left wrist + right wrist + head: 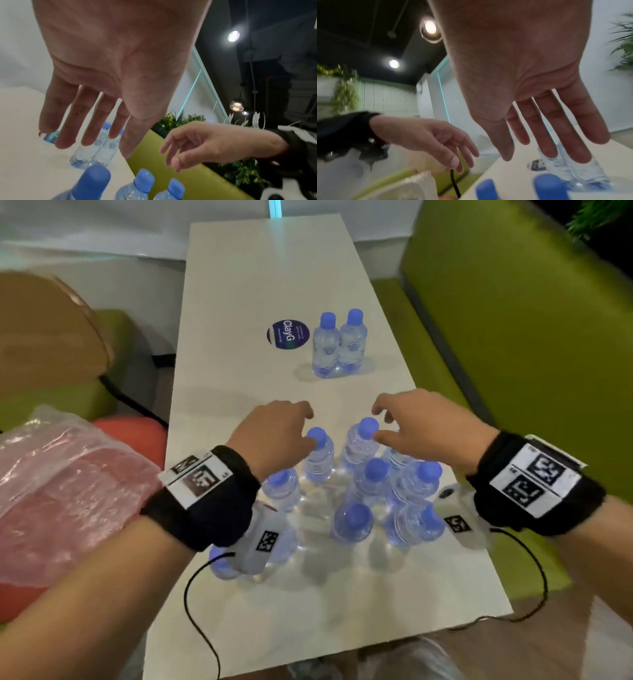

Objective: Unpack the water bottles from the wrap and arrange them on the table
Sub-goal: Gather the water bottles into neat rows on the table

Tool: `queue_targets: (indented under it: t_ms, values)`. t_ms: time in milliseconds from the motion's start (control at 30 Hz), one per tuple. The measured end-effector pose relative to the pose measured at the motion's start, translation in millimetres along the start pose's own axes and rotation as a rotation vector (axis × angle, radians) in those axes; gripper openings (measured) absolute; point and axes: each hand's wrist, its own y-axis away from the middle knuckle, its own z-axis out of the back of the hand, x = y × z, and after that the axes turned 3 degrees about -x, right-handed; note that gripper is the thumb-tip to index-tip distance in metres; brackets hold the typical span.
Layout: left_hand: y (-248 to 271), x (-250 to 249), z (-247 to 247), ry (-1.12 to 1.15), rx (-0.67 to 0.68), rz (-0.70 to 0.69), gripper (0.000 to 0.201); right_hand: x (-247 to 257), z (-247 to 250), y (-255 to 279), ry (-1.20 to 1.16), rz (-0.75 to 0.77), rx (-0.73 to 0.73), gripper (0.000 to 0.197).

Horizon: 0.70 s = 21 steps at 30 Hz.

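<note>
Your two hands hover above a cluster of small clear plastic water bottles with blue caps (363, 484) that stands upright on the near part of a long white rectangular table (239, 285). Your left hand (274, 433) is palm down over the left front of the cluster, its fingers loosely spread and relaxed, as the left wrist view shows; it grips nothing, and its thumb sits just beside the cap of the front left bottle (317, 455). Your right hand (414, 422) is also palm down, its fingers parted and slightly bent, holding nothing; its thumb lies close to the cap of the front right bottle (359, 445), though whether it touches cannot be told.

Farther along the table, well apart from the cluster, a pair of the same blue-capped bottles (339, 345) stands upright, the two touching side by side. Just to their left lies a round dark blue sticker with white lettering (287, 334), flat on the tabletop.

To your left, off the table, crumpled clear plastic wrap (65, 474) lies over a red cushion (137, 433). A lime green upholstered bench (513, 337) runs along the table's right side. Both wrists wear black bands carrying white printed marker tags.
</note>
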Motion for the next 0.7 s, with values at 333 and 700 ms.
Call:
queue_targets:
  t_ms: [333,700]
  values:
    - [-45,-16,-33,-0.299,0.109,0.030,0.029,-21,-39,-53,0.124,0.108,0.157,0.037]
    - [-61,-15,-34,-0.273,0.140,0.017,0.024,-13,-37,-56,0.111,0.088,0.185,0.032]
